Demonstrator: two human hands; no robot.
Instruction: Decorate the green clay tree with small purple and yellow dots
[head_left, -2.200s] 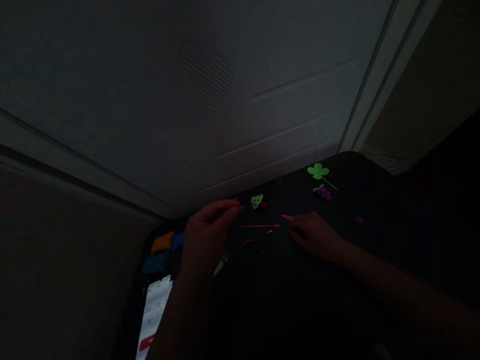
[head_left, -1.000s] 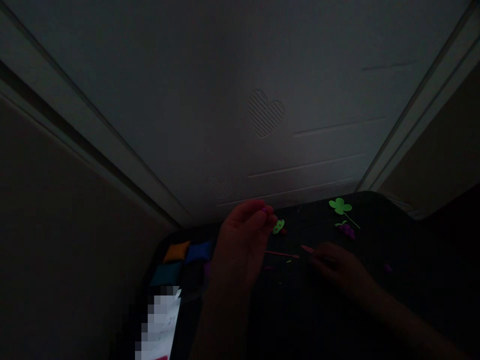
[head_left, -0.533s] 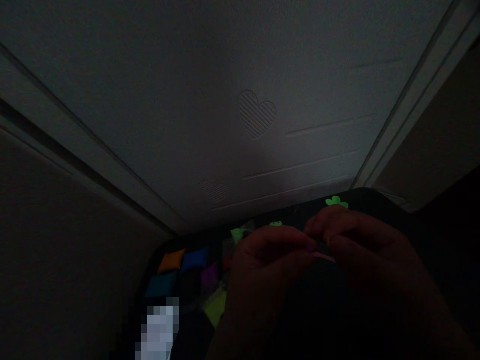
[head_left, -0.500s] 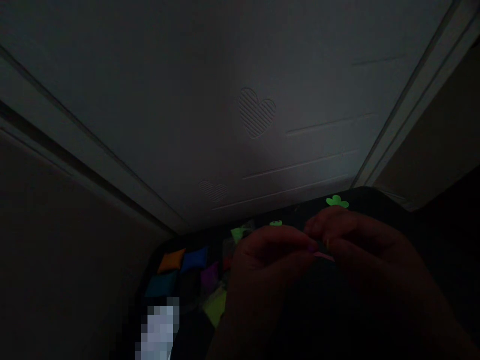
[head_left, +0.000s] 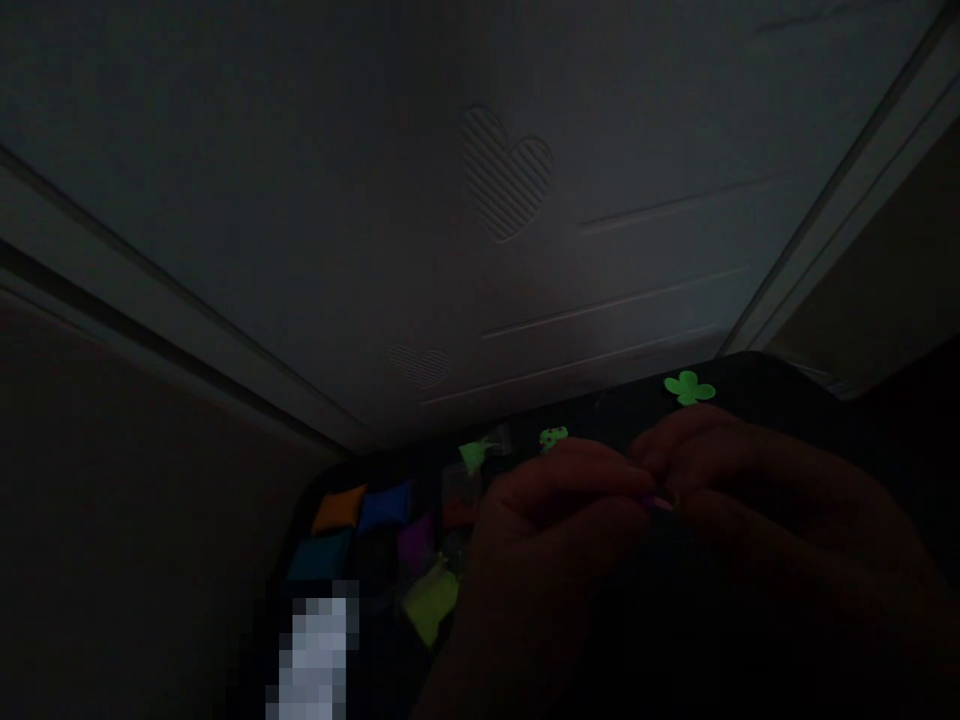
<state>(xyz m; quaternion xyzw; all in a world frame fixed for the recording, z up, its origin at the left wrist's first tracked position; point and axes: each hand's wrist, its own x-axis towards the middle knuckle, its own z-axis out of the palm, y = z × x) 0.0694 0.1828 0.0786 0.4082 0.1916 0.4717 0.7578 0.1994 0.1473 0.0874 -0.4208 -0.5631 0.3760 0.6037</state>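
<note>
My left hand (head_left: 570, 530) is closed in a pinch on a small purple piece of modelling clay (head_left: 646, 500), mostly hidden by the thumb and forefinger. Beside it, my right hand (head_left: 765, 500) is closed, and the pink tip of a clay knife (head_left: 661, 504) shows between the two hands, close to the purple piece. The rest of the knife is hidden, and darkness obscures the fingers. Behind the hands lie a green four-lobed clay leaf (head_left: 688, 388) and a partly hidden green mushroom cap with red dots (head_left: 553, 437).
Orange (head_left: 339, 509), blue (head_left: 385, 507), teal (head_left: 320, 556) and purple packets (head_left: 416, 540) lie at the left of the dark table. Nearer are a yellow packet (head_left: 430, 604) and a blurred-out white sheet (head_left: 315, 650). A pale panel with hearts (head_left: 506, 175) stands behind the table.
My left hand has moved right with the purple piece and my right hand has come up to meet it. Over the last half second both hands drew slightly closer as the view shifted.
</note>
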